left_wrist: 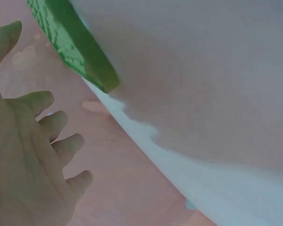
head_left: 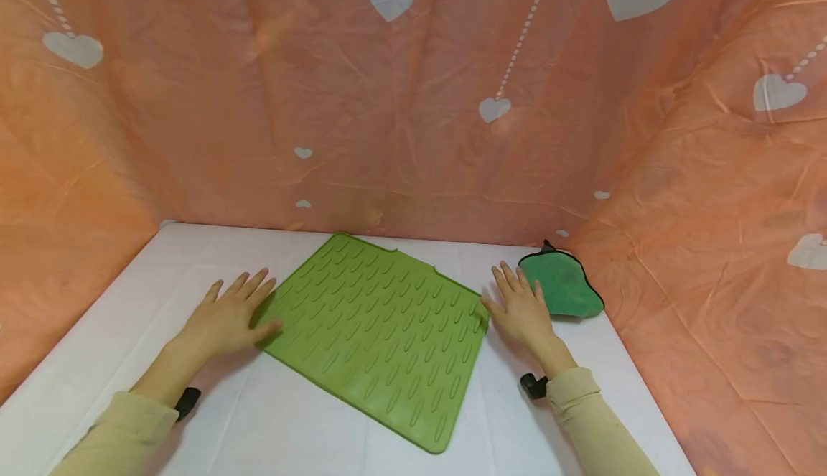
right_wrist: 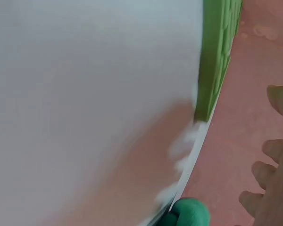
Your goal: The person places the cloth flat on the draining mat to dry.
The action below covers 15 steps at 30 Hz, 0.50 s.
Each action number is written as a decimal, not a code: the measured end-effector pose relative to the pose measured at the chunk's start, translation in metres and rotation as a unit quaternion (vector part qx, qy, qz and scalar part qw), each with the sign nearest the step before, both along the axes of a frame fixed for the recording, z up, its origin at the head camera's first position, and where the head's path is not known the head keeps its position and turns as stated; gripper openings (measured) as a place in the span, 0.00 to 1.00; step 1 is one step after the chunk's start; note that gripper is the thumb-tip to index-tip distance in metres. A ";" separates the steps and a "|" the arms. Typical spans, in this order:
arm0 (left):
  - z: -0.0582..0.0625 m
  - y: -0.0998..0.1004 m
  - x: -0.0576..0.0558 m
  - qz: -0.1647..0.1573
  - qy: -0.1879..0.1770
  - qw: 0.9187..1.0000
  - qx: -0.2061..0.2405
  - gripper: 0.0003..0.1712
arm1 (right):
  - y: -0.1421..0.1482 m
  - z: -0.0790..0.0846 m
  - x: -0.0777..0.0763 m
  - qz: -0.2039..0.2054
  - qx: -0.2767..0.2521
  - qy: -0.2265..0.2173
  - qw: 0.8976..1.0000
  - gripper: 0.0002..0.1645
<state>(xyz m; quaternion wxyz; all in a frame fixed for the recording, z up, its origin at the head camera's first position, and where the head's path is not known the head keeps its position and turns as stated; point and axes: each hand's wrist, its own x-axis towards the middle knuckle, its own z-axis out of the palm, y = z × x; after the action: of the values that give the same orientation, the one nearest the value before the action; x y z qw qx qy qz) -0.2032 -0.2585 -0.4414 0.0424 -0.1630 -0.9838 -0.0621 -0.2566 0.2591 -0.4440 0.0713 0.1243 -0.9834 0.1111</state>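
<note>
A green rubbery mat (head_left: 381, 332) with rows of raised oval ridges lies askew on the white table. My left hand (head_left: 226, 318) hovers by its left corner, fingers spread and holding nothing; in the left wrist view the hand (left_wrist: 28, 141) is apart from the mat (left_wrist: 85, 52). On the other side, my right hand (head_left: 522, 311) is held by the mat's right corner with fingers extended, also holding nothing. The right wrist view shows a gap between that hand (right_wrist: 273, 169) and the mat's edge (right_wrist: 210, 70). A green cloth pouch (head_left: 561, 286) with dark trim lies just beyond the right hand.
An orange curtain (head_left: 349, 103) with white hearts hangs behind the table and along both sides. The white tabletop (head_left: 310, 433) runs up to it. A dark wrist camera (head_left: 533, 386) sits on the right wrist and another (head_left: 187, 403) on the left.
</note>
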 end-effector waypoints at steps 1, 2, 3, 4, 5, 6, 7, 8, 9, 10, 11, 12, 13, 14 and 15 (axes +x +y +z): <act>-0.001 0.000 0.001 -0.003 0.000 1.000 -0.001 0.51 | 0.003 0.001 -0.001 -0.002 -0.002 0.000 1.000 0.44; -0.001 0.000 0.002 -0.006 0.000 1.000 -0.003 0.51 | 0.006 0.001 -0.002 -0.005 -0.001 -0.002 1.000 0.44; -0.002 -0.001 0.004 -0.009 0.001 1.000 -0.003 0.51 | 0.008 0.002 -0.003 -0.008 0.001 -0.003 1.000 0.44; -0.003 -0.001 0.005 -0.012 0.001 1.000 -0.003 0.51 | 0.011 0.003 -0.005 -0.010 0.003 -0.003 1.000 0.44; -0.004 -0.002 0.007 -0.015 0.002 1.000 -0.002 0.51 | 0.014 0.003 -0.007 -0.013 0.003 -0.006 1.000 0.44; -0.004 -0.003 0.008 -0.018 0.003 1.000 -0.001 0.51 | 0.016 0.003 -0.010 -0.015 0.007 -0.008 1.000 0.44; -0.005 -0.003 0.010 -0.021 0.001 1.000 0.000 0.51 | 0.019 0.003 -0.012 -0.017 0.011 -0.009 1.000 0.44; -0.006 -0.004 0.011 -0.023 -0.001 1.000 0.000 0.51 | 0.023 0.002 -0.014 -0.019 0.016 -0.011 1.000 0.44; -0.007 -0.004 0.013 -0.026 -0.001 1.000 0.001 0.51 | 0.026 0.002 -0.016 -0.021 0.020 -0.014 0.999 0.44; -0.007 -0.004 0.014 -0.029 -0.001 1.000 0.001 0.51 | 0.029 0.001 -0.018 -0.023 0.026 -0.018 0.999 0.43; -0.008 -0.004 0.016 -0.031 -0.003 1.000 0.000 0.51 | 0.033 0.000 -0.020 -0.025 0.032 -0.022 0.999 0.43; -0.008 -0.005 0.017 -0.033 -0.005 0.999 -0.001 0.51 | 0.036 0.000 -0.022 -0.026 0.039 -0.024 0.999 0.43; -0.009 -0.005 0.018 -0.034 -0.005 0.999 -0.002 0.51 | 0.039 0.000 -0.023 -0.026 0.044 -0.027 0.998 0.43; -0.009 -0.005 0.019 -0.036 -0.004 0.999 -0.004 0.51 | 0.043 0.000 -0.025 -0.027 0.050 -0.028 0.998 0.43; -0.009 -0.005 0.020 -0.037 -0.003 0.999 -0.005 0.51 | 0.046 0.000 -0.026 -0.026 0.055 -0.029 0.998 0.43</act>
<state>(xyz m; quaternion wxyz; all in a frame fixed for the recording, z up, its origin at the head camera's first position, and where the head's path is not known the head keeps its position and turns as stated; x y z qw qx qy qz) -0.1834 -0.2635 -0.4509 0.0358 -0.1997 -0.9774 -0.0596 -0.2827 0.3048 -0.4443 0.0387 0.0990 -0.9926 0.0588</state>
